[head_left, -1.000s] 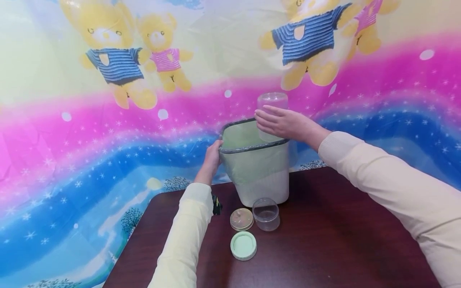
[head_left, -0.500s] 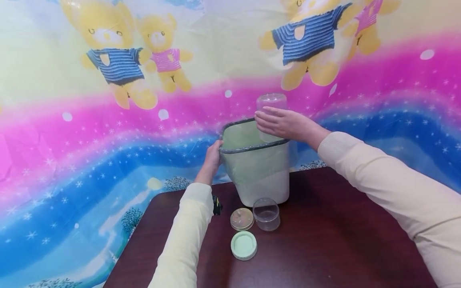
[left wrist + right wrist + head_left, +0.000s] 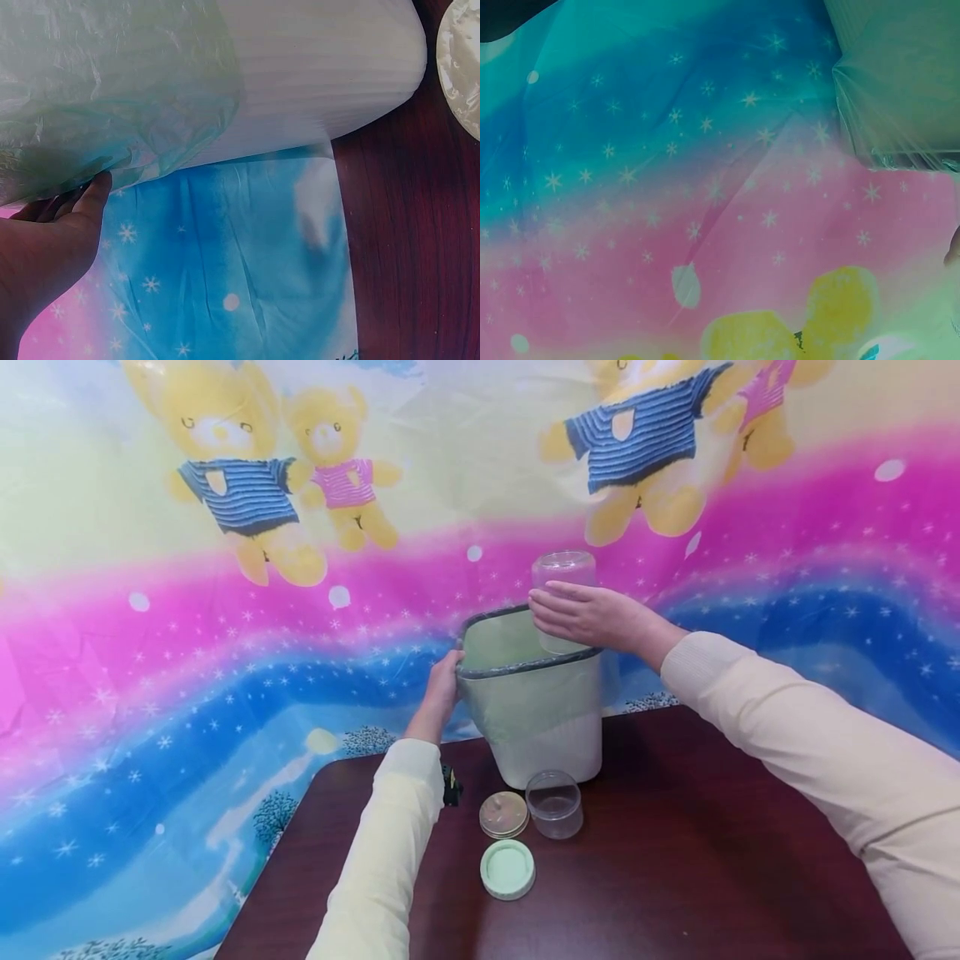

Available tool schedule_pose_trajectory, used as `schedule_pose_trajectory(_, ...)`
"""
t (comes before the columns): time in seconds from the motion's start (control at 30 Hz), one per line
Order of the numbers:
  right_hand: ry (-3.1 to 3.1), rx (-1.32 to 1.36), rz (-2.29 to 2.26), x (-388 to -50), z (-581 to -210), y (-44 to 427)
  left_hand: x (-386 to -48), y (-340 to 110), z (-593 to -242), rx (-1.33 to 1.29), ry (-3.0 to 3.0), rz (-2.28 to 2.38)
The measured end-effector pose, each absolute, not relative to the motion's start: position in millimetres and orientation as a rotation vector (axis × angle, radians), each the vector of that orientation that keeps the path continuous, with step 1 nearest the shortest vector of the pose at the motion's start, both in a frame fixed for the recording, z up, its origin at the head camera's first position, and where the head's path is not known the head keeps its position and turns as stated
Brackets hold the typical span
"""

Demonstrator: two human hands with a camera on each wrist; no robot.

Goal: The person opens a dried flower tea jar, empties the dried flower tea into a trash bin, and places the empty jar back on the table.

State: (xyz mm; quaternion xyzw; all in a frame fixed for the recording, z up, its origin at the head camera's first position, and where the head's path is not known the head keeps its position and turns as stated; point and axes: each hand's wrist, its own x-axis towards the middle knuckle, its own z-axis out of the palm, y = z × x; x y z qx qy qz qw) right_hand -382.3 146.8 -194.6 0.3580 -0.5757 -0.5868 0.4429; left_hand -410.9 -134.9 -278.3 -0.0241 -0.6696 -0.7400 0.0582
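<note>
A white trash bin [image 3: 555,752] lined with a pale green bag [image 3: 525,702] stands on the table, its dark rim [image 3: 528,669] uppermost. My left hand [image 3: 442,683] holds the bin's left side at the rim; the left wrist view shows its thumb [image 3: 94,196] against the bag. In my right hand [image 3: 581,614] is a clear plastic jar [image 3: 564,568], held upside down with its lower end inside the bin's mouth. The right wrist view catches only a fingertip [image 3: 954,251] at its edge. The jar's contents, if any, cannot be made out.
In front of the bin are a clear round tub [image 3: 555,806], a gold-coloured round lid [image 3: 503,815] and a pale green lid [image 3: 507,868]. A small black object [image 3: 451,785] lies beside the left sleeve. A bear-print cloth [image 3: 420,610] hangs behind the dark table [image 3: 675,860].
</note>
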Motion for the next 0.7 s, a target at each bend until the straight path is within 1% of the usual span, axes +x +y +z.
schedule_pose_trajectory(0.7,-1.443,0.846,-1.334,-381.0,-197.3,143.4,-412.7,-136.2,-279.2,-0.067,-2.033,-2.233)
